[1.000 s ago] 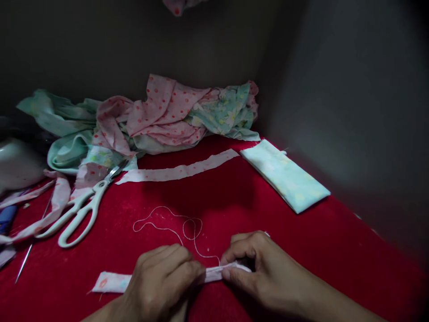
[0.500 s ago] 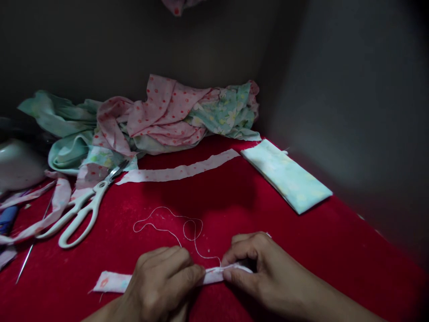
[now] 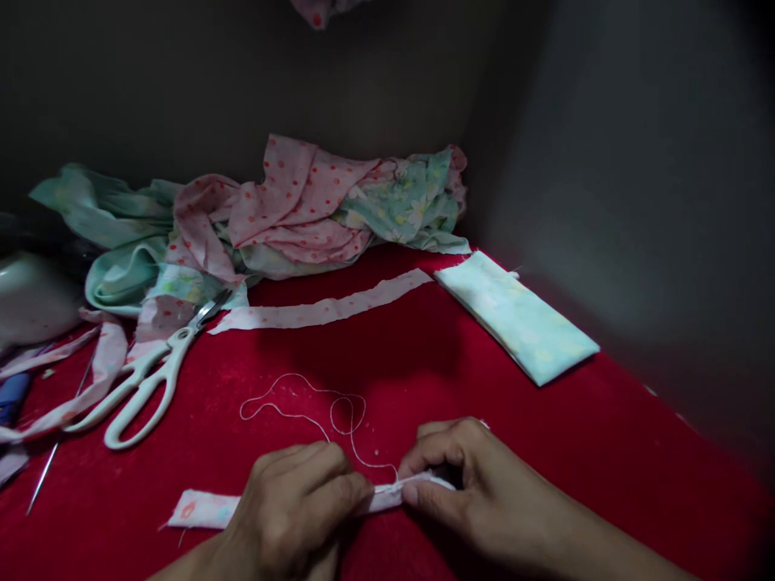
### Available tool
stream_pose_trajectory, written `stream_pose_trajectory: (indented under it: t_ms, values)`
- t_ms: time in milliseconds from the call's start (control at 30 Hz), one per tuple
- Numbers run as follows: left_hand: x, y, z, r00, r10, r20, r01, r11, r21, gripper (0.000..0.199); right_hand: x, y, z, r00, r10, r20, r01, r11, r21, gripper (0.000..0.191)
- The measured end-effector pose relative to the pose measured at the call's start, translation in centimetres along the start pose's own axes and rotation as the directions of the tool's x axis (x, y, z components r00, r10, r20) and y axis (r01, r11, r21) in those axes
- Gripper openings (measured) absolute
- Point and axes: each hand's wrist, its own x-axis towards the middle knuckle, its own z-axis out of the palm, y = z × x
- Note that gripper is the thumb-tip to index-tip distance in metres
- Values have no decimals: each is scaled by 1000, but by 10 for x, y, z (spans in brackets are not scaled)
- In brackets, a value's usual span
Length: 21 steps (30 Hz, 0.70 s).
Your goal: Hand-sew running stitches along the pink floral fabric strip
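Hardly anything moved since earlier: left hand (image 3: 296,504) and right hand (image 3: 466,484) both clamped on the patterned strip (image 3: 203,509) (loose white thread (image 3: 327,391) looped just beyond).

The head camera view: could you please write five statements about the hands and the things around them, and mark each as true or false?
1. The left hand and right hand both hold one narrow, pale pink patterned cloth strip. True.
2. The metal scissors with white handles are in the right hand. False: the scissors lie at the left, apart from both hands.
3. A thin white thread lies in loose curves on the flat red surface. True.
4. The folded, pale mint-green cloth rectangle lies under the scissors. False: it lies at the right, beyond the right hand.
5. Crumpled pink dotted and green floral fabric lies at the back. True.
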Motion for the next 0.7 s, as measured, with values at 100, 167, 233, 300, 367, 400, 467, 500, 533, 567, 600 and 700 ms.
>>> stream_pose_trajectory:
  t_ms: [100, 167, 233, 300, 367, 400, 467, 500, 533, 567, 600, 700]
  values:
    - [2, 1, 0, 1000, -5, -4, 5, 1000, -22, 25, -1, 1, 1, 1000, 7, -2, -7, 1000, 30, 11]
    - [5, 2, -1, 1000, -9, -1, 9, 999, -45, 25, -1, 0, 1, 1000, 21, 16, -22, 998, 52, 11]
    - [8, 3, -3, 1000, -18, 2, 18, 997, -78, 23, 0, -1, 0, 999, 36, 35, -38, 997, 72, 12]
    - [12, 6, -7, 997, -62, 40, 67, 991, -112, 24, 2, -2, -1, 997, 43, 58, -48, 995, 83, 13]
    - [16, 8, -12, 988, -117, 102, 132, 979, -156, 26, 3, -3, -2, 996, 47, 81, -54, 994, 93, 14]
    - [17, 9, -14, 983, -135, 126, 157, 972, -177, 26, 3, -4, -2, 995, 54, 89, -63, 993, 98, 14]
    - [19, 10, -17, 977, -154, 147, 185, 957, -223, 25, 4, -5, -3, 992, 70, 103, -82, 990, 117, 13]
    - [20, 10, -18, 975, -157, 155, 191, 951, -241, 25, 4, -5, -4, 991, 77, 112, -92, 987, 131, 13]
    - [20, 10, -18, 974, -159, 160, 196, 947, -254, 24, 4, -6, -4, 989, 79, 128, -98, 984, 148, 13]
    - [19, 10, -17, 973, -165, 161, 203, 943, -263, 23, 4, -7, -5, 986, 75, 147, -100, 981, 167, 13]
    - [19, 9, -16, 973, -166, 160, 206, 940, -274, 23, 4, -7, -5, 984, 69, 163, -99, 978, 186, 14]
    - [18, 8, -14, 975, -172, 142, 208, 929, -305, 22, 5, -8, -5, 983, 45, 179, -84, 972, 218, 14]
